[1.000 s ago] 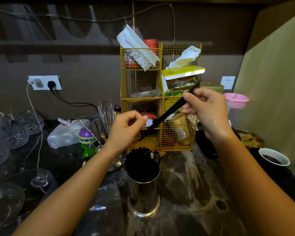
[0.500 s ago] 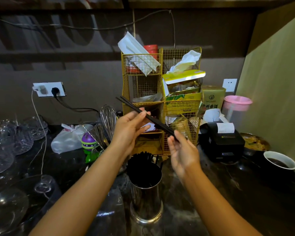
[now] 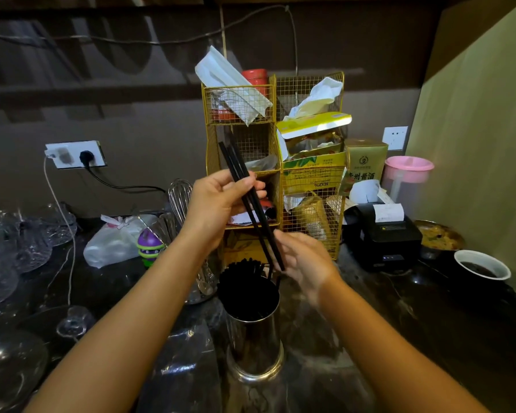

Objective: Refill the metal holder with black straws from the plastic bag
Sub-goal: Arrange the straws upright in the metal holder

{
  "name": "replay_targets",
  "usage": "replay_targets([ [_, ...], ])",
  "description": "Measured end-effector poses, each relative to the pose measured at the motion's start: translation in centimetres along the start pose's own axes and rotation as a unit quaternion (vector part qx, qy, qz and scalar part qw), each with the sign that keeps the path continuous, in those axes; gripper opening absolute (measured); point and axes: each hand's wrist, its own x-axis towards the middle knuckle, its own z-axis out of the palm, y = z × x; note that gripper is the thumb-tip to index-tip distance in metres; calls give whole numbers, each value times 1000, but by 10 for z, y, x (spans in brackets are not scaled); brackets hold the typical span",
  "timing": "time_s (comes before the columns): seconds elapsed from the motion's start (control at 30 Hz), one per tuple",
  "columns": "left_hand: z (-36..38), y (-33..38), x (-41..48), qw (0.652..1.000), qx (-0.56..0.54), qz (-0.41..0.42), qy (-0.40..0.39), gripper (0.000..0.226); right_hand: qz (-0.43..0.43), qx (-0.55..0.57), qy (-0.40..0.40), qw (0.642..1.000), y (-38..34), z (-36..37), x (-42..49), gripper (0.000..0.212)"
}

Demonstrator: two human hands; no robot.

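Head view shows your left hand (image 3: 221,204) pinching a small bundle of black straws (image 3: 251,204) near their upper half, fingers closed around them. Your right hand (image 3: 304,260) sits lower, fingers loosely curled and touching the bundle's bottom end; I cannot tell whether it truly grips or only steadies. The straws' long axis runs steeply, top tilted up and to the left, bottom down and to the right. Their lower tips hang just above the right rim of the metal holder (image 3: 253,338), which stands on the desk (image 3: 370,338) directly below your hands, already well packed with straws. Your right hand is nearer the opening. Next, I judge, the bundle needs righting and guiding straight down.
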Motion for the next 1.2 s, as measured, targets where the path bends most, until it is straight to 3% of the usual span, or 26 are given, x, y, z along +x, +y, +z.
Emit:
replay_targets([
  [0.13,2,-9,-11,998,47,2,-46,15,-144,-129,16,981,-28,-4,0,8],
  [0.23,4,-24,-21,994,72,-19,-78,17,-239,-166,-26,956,-46,-5,0,41],
  [0.33,7,-39,-30,989,95,-42,-101,19,-298,-232,-63,924,-49,1,-2,53],
  [0.53,7,-61,-46,969,210,-22,-127,28,-350,-461,-35,815,-17,10,0,46],
  [0.7,0,-82,-52,938,324,-18,-119,9,-318,-567,-55,758,5,8,4,41],
  [0.87,-1,-80,-49,925,363,-14,-115,9,-312,-554,-47,770,0,11,1,39],
  [1.2,4,-29,-25,915,381,93,-98,10,-427,-497,4,755,-56,25,-6,31],
])
